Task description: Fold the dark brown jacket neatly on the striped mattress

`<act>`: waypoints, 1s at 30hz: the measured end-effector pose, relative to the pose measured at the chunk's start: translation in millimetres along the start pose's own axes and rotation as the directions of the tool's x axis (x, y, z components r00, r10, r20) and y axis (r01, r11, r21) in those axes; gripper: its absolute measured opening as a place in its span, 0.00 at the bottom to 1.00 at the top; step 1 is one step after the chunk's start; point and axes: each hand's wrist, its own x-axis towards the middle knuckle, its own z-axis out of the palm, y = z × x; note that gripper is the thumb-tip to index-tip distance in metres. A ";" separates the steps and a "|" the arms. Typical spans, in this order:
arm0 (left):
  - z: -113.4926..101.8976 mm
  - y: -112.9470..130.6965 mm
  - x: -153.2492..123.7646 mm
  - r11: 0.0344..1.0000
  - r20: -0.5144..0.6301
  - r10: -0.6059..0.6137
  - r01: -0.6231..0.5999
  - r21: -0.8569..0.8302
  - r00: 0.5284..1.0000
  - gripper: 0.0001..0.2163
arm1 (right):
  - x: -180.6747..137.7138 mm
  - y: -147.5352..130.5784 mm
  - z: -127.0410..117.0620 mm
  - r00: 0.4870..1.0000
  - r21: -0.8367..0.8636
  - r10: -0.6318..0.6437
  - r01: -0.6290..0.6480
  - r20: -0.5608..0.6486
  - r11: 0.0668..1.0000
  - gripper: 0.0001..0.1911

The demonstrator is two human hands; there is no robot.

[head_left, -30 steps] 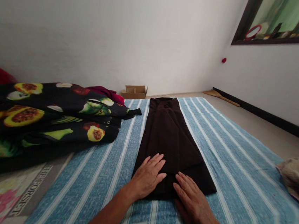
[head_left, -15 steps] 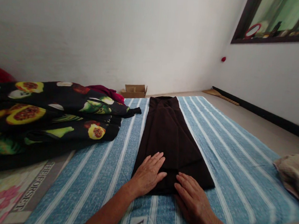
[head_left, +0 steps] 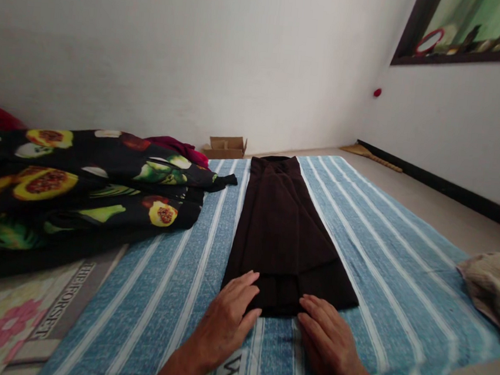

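A person's two bare hands worked at the near end of a dark brown garment point(head_left: 276, 231), which lay lengthwise on a blue-and-white striped cloth point(head_left: 372, 246), its narrow end toward the wall point(head_left: 200, 59) and its wider hem nearest the person. The left hand point(head_left: 226, 315) rested at the hem's left corner, its fingers close together and curved, the thumb held apart from them. The right hand point(head_left: 330, 339) touched the hem's near edge farther right, fingers side by side; its thumb was hidden, so whether it pinched the fabric could not be told. A stretch of the hem showed between the two hands. To the left, a black garment printed with fruit point(head_left: 91, 187) lay partly over the striped cloth, with a dark red cloth point(head_left: 180, 148) behind it. Below it, a mat point(head_left: 59, 305) bore a pink flower and the lettering "THE FORSET." A crumpled beige cloth point(head_left: 494, 288) sat at the right edge of the striped cloth. Beyond the far end, an open cardboard box point(head_left: 227, 146) stood near the wall, while a red-rimmed mirror point(head_left: 429, 41) leaned in the window at upper right.
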 end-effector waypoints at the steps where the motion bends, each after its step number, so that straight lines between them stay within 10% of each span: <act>1: 1.4 1.5 -4.2 1.000 -0.017 0.002 -0.002 0.018 1.000 0.11 | -1.2 -0.7 -0.7 1.000 -0.003 -0.001 0.001 -0.009 1.000 0.14; 30: 25.0 17.7 -9.7 0.988 0.024 -0.008 0.004 0.151 1.000 0.22 | 8.3 -3.5 22.8 0.985 -0.413 0.025 0.049 0.171 0.909 0.21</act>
